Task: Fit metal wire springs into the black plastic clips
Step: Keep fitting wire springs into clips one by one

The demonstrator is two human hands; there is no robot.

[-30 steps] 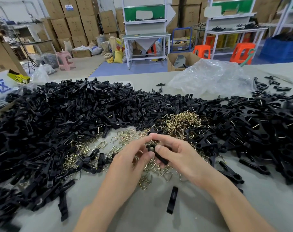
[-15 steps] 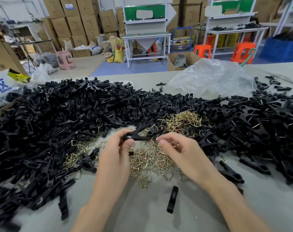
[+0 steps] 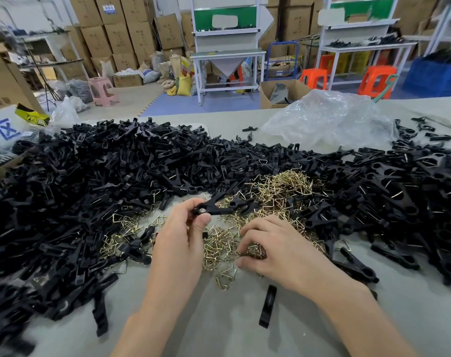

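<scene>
Black plastic, the clip (image 3: 214, 208) is pinched at its ring end between the thumb and fingers of the left hand (image 3: 179, 243), raised just over the near edge of the springs (image 3: 283, 186), its forked end pointing far and right. The right hand (image 3: 283, 251) is down in that brass-coloured pile with its fingertips curled among the wires; whether one spring is pinched I cannot tell. The likeliest trouble, I judge, is tangling: the springs interlock, so a lift could drag several up and shed them over the table (image 3: 206, 318). A spring pushed in crooked could slip off the clip and flick away, and with so small a pinch the clip might twist out of the fingers under pressure. The heap (image 3: 90, 176) of black parts wraps the springs left, far and right, so a dropped clip would be hard to find. One black piece (image 3: 268, 305) lies alone on the near grey surface, and a crumpled clear bag (image 3: 330, 119) sits far right; beyond are stacked cartons (image 3: 116, 39), a white bench (image 3: 227, 52), orange stools (image 3: 379, 81) and a pink one
</scene>
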